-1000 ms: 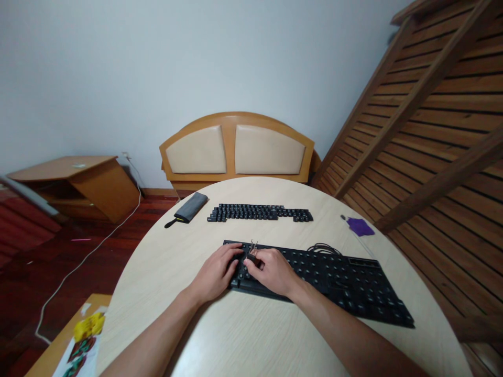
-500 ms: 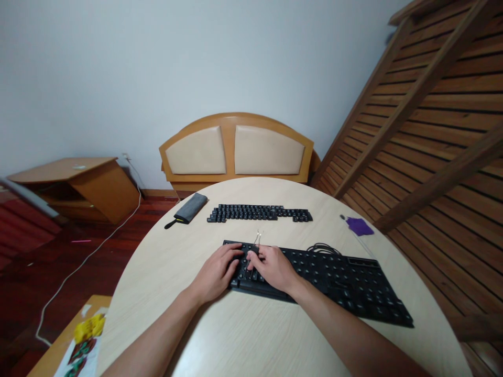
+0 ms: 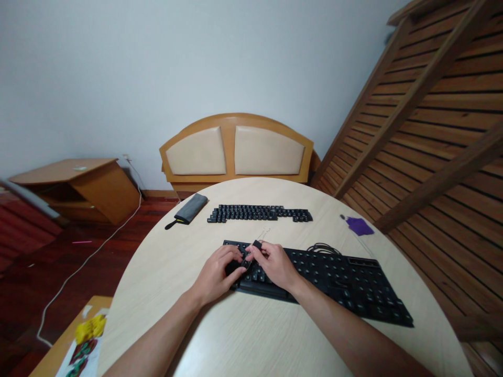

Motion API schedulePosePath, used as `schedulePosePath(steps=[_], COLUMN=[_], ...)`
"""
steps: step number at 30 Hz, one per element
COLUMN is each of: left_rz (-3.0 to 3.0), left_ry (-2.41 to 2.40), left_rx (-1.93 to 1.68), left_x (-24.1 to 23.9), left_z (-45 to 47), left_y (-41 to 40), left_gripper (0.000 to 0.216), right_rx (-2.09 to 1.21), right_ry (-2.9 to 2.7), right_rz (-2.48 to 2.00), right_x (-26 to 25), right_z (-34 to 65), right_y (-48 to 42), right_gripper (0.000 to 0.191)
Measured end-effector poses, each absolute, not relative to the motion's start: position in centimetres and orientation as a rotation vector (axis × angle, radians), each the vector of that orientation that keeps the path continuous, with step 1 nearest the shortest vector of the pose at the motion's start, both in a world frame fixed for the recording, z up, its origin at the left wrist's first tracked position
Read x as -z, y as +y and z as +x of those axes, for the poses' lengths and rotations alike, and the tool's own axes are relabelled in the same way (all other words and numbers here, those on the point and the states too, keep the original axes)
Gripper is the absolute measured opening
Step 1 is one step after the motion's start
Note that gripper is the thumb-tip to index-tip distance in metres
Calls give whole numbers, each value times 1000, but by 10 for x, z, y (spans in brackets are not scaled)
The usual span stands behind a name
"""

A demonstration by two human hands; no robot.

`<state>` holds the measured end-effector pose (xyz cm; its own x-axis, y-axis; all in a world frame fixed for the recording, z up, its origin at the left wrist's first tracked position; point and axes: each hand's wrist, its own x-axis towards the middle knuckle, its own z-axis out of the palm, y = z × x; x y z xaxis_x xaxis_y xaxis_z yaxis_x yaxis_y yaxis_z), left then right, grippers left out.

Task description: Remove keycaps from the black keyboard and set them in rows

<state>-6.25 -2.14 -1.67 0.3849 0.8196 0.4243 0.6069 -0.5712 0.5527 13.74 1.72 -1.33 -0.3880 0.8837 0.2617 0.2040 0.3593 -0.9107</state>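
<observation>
My right hand [image 3: 273, 263] pinches a wire keycap puller [image 3: 257, 244] by its dark middle. Thin wire prongs stick out beyond my fingers on the far side, and the other end slants toward my left hand. My left hand [image 3: 219, 266] is curled over the left end of the black keyboard [image 3: 334, 280], thumb and fingertips closing around the puller's near end. Whatever lies between those fingertips is too small and dark to make out. Bare key posts show across much of the keyboard, while some keycaps stay on near my right hand.
Behind the keyboard lie rows of loose black keycaps [image 3: 247, 212]. A grey pouch [image 3: 191, 208] rests at the back left of the round table [image 3: 220, 335]. A purple cloth [image 3: 359, 226] and a thin stick lie at the right; a coiled cable [image 3: 324, 248] sits behind the keyboard.
The puller has tilted from near upright over the keys, its near end now pointing to my left hand. My left thumb has moved in toward that end.
</observation>
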Motion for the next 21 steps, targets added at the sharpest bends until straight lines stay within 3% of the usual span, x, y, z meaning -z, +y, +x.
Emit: schedulePosePath(steps=[21], left_rz=[2300], left_ry=[1254], left_rx=[-935], left_x=[21], left_z=[-66], left_y=[-21], left_gripper=[17], right_rx=[-1101], right_ry=[-1778], right_rz=[-939], right_x=[22], right_z=[135], right_y=[20], right_gripper=[34])
